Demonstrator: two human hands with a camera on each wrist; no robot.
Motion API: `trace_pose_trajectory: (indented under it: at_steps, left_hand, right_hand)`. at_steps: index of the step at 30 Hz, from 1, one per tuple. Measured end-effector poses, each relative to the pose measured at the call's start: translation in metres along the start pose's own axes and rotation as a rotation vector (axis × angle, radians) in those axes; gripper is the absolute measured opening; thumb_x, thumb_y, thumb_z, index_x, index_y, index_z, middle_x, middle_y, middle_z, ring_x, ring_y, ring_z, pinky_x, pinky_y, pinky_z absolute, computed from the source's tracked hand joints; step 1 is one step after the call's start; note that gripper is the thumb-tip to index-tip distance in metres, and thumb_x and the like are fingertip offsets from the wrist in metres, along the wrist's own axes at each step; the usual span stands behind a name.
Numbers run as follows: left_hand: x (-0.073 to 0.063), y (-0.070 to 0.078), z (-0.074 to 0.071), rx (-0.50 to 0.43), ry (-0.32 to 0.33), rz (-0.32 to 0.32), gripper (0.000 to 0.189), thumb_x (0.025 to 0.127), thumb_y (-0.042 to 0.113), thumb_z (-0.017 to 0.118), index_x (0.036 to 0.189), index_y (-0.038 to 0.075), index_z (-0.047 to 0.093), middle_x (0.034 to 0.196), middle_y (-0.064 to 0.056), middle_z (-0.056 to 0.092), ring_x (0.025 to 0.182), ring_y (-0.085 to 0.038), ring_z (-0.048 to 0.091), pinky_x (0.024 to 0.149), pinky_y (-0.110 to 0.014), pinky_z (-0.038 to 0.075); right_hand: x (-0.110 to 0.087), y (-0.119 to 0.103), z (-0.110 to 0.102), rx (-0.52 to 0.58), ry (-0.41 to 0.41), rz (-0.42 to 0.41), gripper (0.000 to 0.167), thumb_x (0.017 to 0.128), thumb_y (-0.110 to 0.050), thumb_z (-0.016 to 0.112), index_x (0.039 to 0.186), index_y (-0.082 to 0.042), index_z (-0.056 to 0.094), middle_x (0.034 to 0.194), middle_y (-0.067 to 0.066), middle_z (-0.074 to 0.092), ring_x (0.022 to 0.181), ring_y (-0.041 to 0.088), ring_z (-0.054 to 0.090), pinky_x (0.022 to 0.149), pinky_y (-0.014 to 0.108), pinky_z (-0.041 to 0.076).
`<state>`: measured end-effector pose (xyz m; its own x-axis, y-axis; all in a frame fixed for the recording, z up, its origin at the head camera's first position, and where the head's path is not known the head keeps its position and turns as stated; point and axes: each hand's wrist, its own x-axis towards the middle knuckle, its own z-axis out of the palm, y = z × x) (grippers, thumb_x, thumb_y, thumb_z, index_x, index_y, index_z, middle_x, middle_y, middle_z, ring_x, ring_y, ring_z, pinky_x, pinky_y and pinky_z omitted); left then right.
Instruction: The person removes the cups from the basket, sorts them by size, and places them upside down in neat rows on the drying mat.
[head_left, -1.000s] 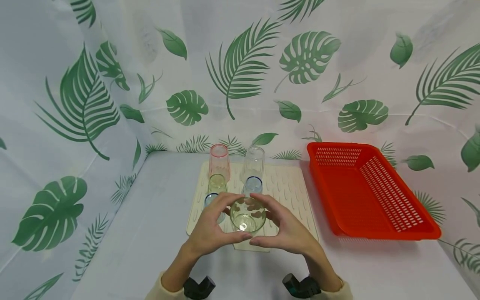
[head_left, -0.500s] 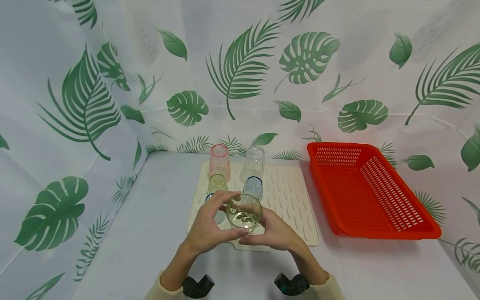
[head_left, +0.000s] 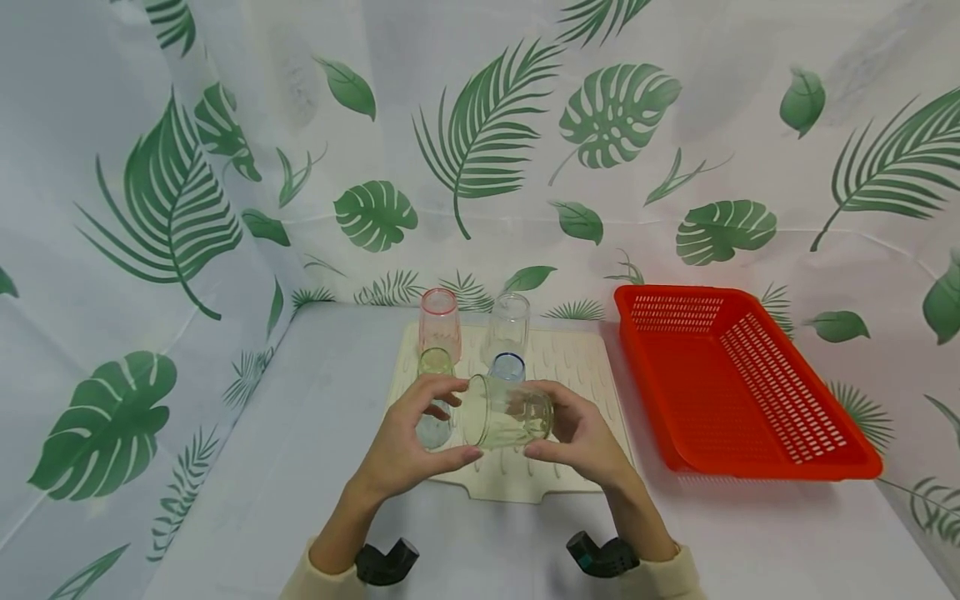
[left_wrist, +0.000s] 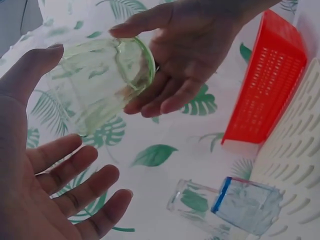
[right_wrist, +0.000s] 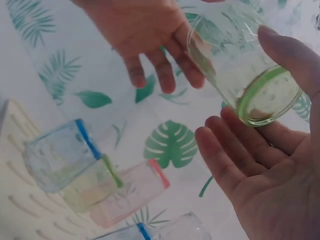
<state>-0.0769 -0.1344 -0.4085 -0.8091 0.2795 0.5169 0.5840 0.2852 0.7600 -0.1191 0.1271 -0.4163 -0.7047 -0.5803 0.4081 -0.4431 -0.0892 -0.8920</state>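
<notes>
A pale green-tinted drinking glass lies on its side in the air, held between both hands over the near part of a cream draining mat. My left hand pinches its left end between thumb and fingertips; the other fingers spread away from the glass in the left wrist view. At the opposite end, my right hand grips with thumb above and fingers beneath, as the glass shows in the right wrist view.
On the mat stand a pink-rimmed glass, a tall clear glass, a green-rimmed glass and a blue-rimmed glass. Another glass is partly behind the left hand. A red plastic basket sits at the right.
The glass has turned from its mouth facing up toward the head camera to lying sideways. The hands have moved apart to its two ends.
</notes>
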Motion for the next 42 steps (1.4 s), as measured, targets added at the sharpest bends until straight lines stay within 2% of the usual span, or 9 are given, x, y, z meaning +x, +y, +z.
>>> trace_pose_trajectory:
  at_steps: [4,10,19,25,30,32,37,39,42]
  left_hand:
    - [0.000,0.001,0.000,0.011,-0.006,-0.024,0.067,0.078,0.025,0.085,0.138,0.016,0.056,0.133,-0.005,0.058,0.112,-0.024,0.062,0.085,-0.038,0.060]
    - [-0.003,0.003,-0.005,0.051,0.029,-0.040,0.066,0.079,0.023,0.085,0.138,0.019,0.056,0.132,-0.002,0.060,0.111,-0.021,0.062,0.085,-0.034,0.060]
    - [-0.020,-0.008,-0.017,0.105,0.050,-0.128,0.062,0.082,0.026,0.084,0.137,0.022,0.057,0.131,0.004,0.061,0.109,-0.013,0.060,0.085,-0.031,0.059]
    - [-0.035,-0.017,-0.025,0.188,0.071,-0.180,0.060,0.083,0.030,0.083,0.137,0.022,0.057,0.132,0.006,0.060,0.115,-0.018,0.060,0.087,-0.032,0.057]
    - [-0.047,-0.025,-0.029,0.297,0.116,-0.220,0.063,0.081,0.031,0.084,0.137,0.017,0.058,0.134,0.003,0.060,0.120,-0.017,0.059,0.089,-0.034,0.056]
    - [-0.051,-0.027,-0.030,0.330,0.130,-0.242,0.065,0.080,0.032,0.085,0.137,0.015,0.058,0.135,0.002,0.059,0.123,-0.018,0.059,0.091,-0.038,0.057]
    - [-0.057,-0.034,-0.030,0.388,0.141,-0.273,0.070,0.079,0.035,0.086,0.138,0.011,0.058,0.137,0.000,0.058,0.129,-0.023,0.057,0.101,-0.050,0.054]
    - [-0.059,-0.038,-0.029,0.423,0.136,-0.285,0.072,0.079,0.037,0.086,0.138,0.010,0.058,0.137,-0.001,0.058,0.130,-0.024,0.057,0.105,-0.050,0.052]
    - [-0.063,-0.046,-0.027,0.481,0.121,-0.312,0.074,0.078,0.040,0.086,0.139,0.008,0.057,0.139,-0.003,0.057,0.131,-0.025,0.056,0.105,-0.049,0.052]
  right_hand:
    - [0.000,-0.001,-0.004,0.037,0.034,-0.026,0.061,0.083,0.003,0.074,0.138,0.008,0.047,0.131,-0.001,0.062,0.115,0.018,0.062,0.099,0.032,0.057]
    - [-0.001,-0.002,-0.006,-0.017,0.082,-0.022,0.057,0.082,0.005,0.071,0.136,0.006,0.050,0.129,-0.001,0.062,0.115,0.020,0.061,0.103,0.031,0.054]
    - [0.000,0.001,-0.003,-0.036,0.151,-0.048,0.058,0.081,0.009,0.070,0.134,0.009,0.049,0.136,0.001,0.061,0.125,0.016,0.056,0.111,0.030,0.048]
    - [0.004,0.009,0.005,-0.158,0.204,-0.031,0.062,0.080,0.009,0.075,0.137,0.000,0.052,0.134,0.011,0.059,0.124,0.014,0.056,0.113,0.023,0.042]
    - [0.007,0.021,0.012,-0.283,0.273,0.025,0.067,0.079,0.001,0.081,0.140,-0.009,0.054,0.133,0.011,0.056,0.120,0.008,0.053,0.107,0.018,0.046]
    - [0.007,0.026,0.014,-0.312,0.313,0.049,0.068,0.079,-0.001,0.083,0.140,-0.009,0.054,0.134,0.010,0.057,0.121,0.006,0.053,0.109,0.024,0.047]
    - [0.005,0.040,0.017,-0.357,0.387,0.085,0.066,0.078,-0.007,0.085,0.136,-0.009,0.055,0.136,0.007,0.061,0.125,0.008,0.055,0.114,0.055,0.043]
    - [0.003,0.046,0.018,-0.391,0.398,0.099,0.064,0.078,-0.010,0.086,0.135,-0.011,0.056,0.136,0.006,0.062,0.125,0.012,0.056,0.112,0.058,0.045]
    - [0.001,0.054,0.019,-0.454,0.392,0.120,0.064,0.078,-0.016,0.087,0.134,-0.014,0.057,0.134,0.003,0.063,0.123,0.017,0.058,0.106,0.053,0.050]
